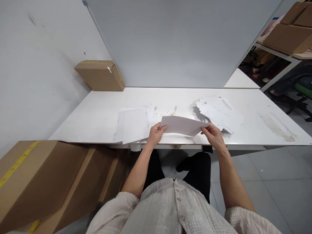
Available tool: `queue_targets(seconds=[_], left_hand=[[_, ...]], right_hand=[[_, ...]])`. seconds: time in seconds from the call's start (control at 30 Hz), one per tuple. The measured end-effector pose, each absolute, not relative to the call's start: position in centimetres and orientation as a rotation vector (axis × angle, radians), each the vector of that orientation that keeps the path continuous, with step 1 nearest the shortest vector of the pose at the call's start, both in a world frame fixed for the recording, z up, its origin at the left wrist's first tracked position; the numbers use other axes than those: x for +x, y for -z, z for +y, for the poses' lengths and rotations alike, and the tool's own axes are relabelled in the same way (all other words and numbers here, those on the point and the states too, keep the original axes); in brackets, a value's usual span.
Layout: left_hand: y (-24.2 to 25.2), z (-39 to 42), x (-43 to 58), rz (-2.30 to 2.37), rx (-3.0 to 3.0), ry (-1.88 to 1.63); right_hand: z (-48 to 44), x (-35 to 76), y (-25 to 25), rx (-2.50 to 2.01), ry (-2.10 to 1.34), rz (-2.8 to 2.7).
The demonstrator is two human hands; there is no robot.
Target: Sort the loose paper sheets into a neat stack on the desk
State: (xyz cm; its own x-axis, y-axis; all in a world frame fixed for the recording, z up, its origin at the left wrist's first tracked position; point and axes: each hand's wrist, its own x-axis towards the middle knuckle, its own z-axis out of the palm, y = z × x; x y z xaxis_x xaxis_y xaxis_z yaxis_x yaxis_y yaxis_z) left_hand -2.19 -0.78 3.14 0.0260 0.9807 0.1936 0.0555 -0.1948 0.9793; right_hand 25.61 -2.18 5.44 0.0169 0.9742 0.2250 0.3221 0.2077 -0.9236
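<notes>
A white sheet of paper [182,125] is held up over the desk's front edge, between both hands. My left hand [156,134] pinches its left end between thumb and fingers. At the other end, my right hand [212,135] grips the right corner the same way. To the left on the desk lies a loose pile of white papers [135,123], some with faint print. A messier stack of printed papers [216,112] sits to the right, beyond my right hand.
The white desk [102,113] meets a grey panel [170,42] at its back. A cardboard box [102,76] stands in the back left corner. Large cardboard boxes [48,175] crowd the floor at left. Shelving with more boxes [287,37] is at right.
</notes>
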Motion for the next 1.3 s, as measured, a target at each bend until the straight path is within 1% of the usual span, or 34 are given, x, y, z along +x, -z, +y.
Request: queue_targets(seconds=[0.17, 0.27, 0.4, 0.57, 0.9, 1.03, 1.13, 1.3], left_hand=[[-1.3, -0.3, -2.4, 1.133, 1.295, -1.276], [-0.9, -0.3, -2.5, 1.117, 1.285, -1.302], [-0.3, -0.1, -2.7, 1.110, 1.281, -1.295], [0.7, -0.1, -2.8, 1.123, 1.230, -1.245], [1.1, 0.0, -2.6, 1.181, 1.248, -1.198], [0.4, -0.3, -2.6, 1.191, 1.276, -1.218], [-1.0, -0.8, -3.0, 1.191, 1.357, -1.178], [-4.0, -1.8, -3.8, 1.207, 1.488, -0.920]], right_hand=[[-1.5, 25.2, -3.3, -1.266, -0.966, -1.450], [-1.3, 25.0, -2.5, -1.307, -0.954, -1.446], [-1.4, 24.9, -2.5, -1.345, -0.900, -1.425], [-1.8, 24.4, -2.9, -1.357, -0.933, -1.439], [-1.8, 24.7, -2.3, -1.383, -0.919, -1.440], [-2.2, 24.7, -2.8, -1.361, -0.948, -1.432], [-3.0, 25.3, -3.4, -1.290, -1.094, -1.399], [-5.1, 27.3, -5.1, -1.289, -1.235, -1.333]])
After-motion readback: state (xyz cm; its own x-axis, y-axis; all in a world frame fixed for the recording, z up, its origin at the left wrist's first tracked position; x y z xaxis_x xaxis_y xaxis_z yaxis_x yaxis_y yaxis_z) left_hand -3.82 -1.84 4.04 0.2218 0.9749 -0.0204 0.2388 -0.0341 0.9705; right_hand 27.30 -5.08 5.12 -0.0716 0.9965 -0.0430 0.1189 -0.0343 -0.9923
